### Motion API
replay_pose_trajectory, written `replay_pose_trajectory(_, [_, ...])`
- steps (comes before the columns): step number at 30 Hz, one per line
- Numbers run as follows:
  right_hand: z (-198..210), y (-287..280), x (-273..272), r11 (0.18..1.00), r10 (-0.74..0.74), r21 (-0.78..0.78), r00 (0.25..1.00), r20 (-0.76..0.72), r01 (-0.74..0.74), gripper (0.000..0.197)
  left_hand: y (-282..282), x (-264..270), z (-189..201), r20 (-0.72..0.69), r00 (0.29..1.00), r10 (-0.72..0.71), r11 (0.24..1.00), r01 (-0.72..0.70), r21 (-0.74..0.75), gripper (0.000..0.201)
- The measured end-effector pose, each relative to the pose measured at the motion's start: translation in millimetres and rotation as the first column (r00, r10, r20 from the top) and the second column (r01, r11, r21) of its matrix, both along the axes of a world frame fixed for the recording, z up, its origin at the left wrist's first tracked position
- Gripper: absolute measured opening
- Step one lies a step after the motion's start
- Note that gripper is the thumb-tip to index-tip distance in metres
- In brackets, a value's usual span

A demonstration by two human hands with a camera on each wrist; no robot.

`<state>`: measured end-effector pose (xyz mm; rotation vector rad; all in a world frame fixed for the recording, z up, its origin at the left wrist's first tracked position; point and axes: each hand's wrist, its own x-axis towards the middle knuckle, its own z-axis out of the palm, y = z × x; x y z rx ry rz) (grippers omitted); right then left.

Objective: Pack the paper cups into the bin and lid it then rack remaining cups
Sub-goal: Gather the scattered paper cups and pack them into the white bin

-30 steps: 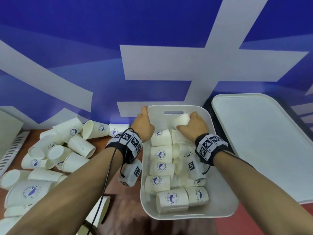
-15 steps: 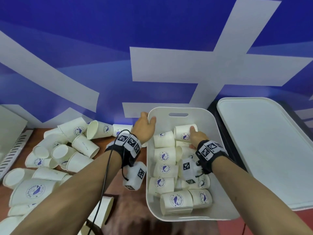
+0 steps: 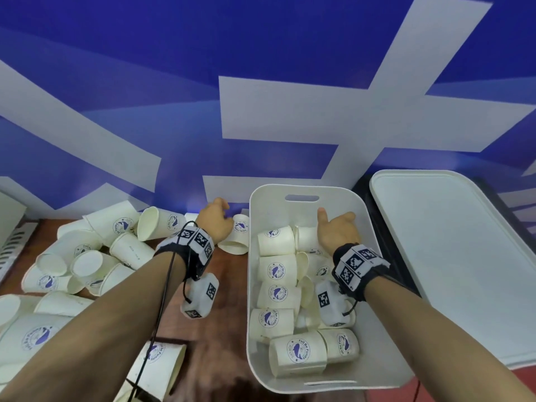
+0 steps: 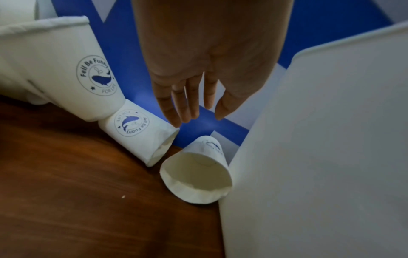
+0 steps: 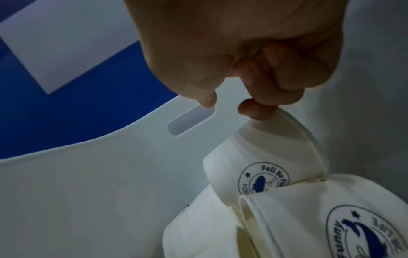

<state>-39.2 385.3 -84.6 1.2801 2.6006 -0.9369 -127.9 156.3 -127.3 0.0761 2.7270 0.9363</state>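
While the white rectangular plastic bin (image 3: 374,242) sits on the brown wooden counter (image 3: 220,285) with printed white paper cups (image 3: 278,271) lying packed inside, the right hand (image 3: 336,233) hangs over its far end, fingers (image 5: 256,110) curled, a fingertip touching one cup rim (image 5: 293,122). Just left of the bin, the left hand (image 3: 214,219) hovers, fingers (image 4: 176,104) extended and empty, above two loose cups (image 4: 196,171). Right of the bin lies the flat white lid (image 3: 452,256).

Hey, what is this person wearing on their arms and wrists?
Forearms are bare, no sleeves. Each wrist has a black strap topped with white blocks printed with black square codes. A small white coded camera unit hangs below each, and a black cable trails down the left arm.
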Motion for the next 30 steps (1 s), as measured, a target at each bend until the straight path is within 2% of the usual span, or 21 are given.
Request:
replay_pose_trajectory(7, [-1, -5, 2, 0.984, 0.073, 0.162, 0.997, 0.022, -0.076, 0.050, 22, 0, -17, 0.080, 0.987, -0.136, 0.977, 0.147, -0.156, 0.052])
replay_pose_trajectory(10, [-3, -4, 4, 0.971, 0.136, 0.202, 0.990, -0.039, -0.126, 0.039, 29, -1, -23, 0.105, 0.984, -0.142, 0.962, 0.162, -0.219, 0.053])
replay_pose_trajectory(15, [-11, -1, 7, 0.965, 0.169, 0.219, 0.981, -0.099, -0.144, 0.029, 31, 2, -24, 0.149, 0.985, -0.089, 0.967, 0.122, -0.224, 0.057])
replay_pose_trajectory(18, [-14, -4, 7, 0.962, 0.186, 0.224, 0.976, -0.113, -0.158, 0.027, 24, 3, -18, 0.140, 0.989, -0.045, 0.987, 0.066, -0.146, 0.058])
replay_pose_trajectory(21, [-14, -8, 8, 0.938, 0.263, 0.267, 0.956, -0.128, -0.223, 0.029, 15, 3, 0, 0.108, 0.994, -0.019, 0.997, 0.027, -0.074, 0.055])
replay_pose_trajectory(25, [-12, -13, 13, 0.902, 0.384, 0.266, 0.914, -0.132, -0.340, 0.033, 3, 2, 43, 0.020, 0.998, 0.062, 0.998, -0.062, 0.020, 0.055])
replay_pose_trajectory(30, [-9, -19, 29, 0.936, 0.346, 0.153, 0.907, -0.242, -0.316, 0.049, -7, 13, 105, -0.136, 0.991, -0.016, 0.996, 0.027, 0.084, 0.055])
